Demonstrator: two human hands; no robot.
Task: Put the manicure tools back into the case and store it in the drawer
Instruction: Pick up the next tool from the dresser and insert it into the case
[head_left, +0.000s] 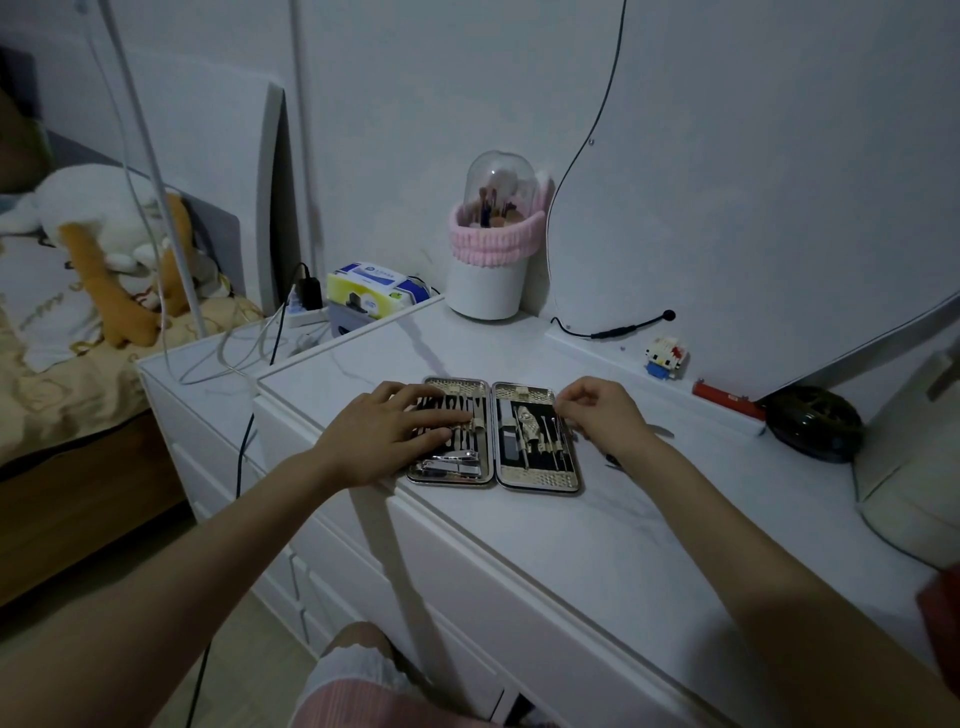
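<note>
Closest to the person, the drawer fronts of the white dresser are all pushed in, so nothing is ready yet to receive the case. On the dresser top, close to its front edge, the manicure case lies opened flat like a book, most of its tools strapped in rows. The left hand rests on the left half with fingers spread and fairly straight, pressing the tools down, not gripping anything. The right hand is at the right edge of the right half, its fingertips drawn together as though pinching a thin tool into its loop, though I cannot make out what, if anything, sits between them. Just behind that wrist a small pair of scissors, I think, lies loose on the top, partly hidden by the arm. That is the piece most likely to be forgotten, or knocked by the forearm. The case could also slide off the near edge if the left hand pushes forward, and closing it over a half-seated tool would jam it. Farther back stand a brush holder and a little block figure.
</note>
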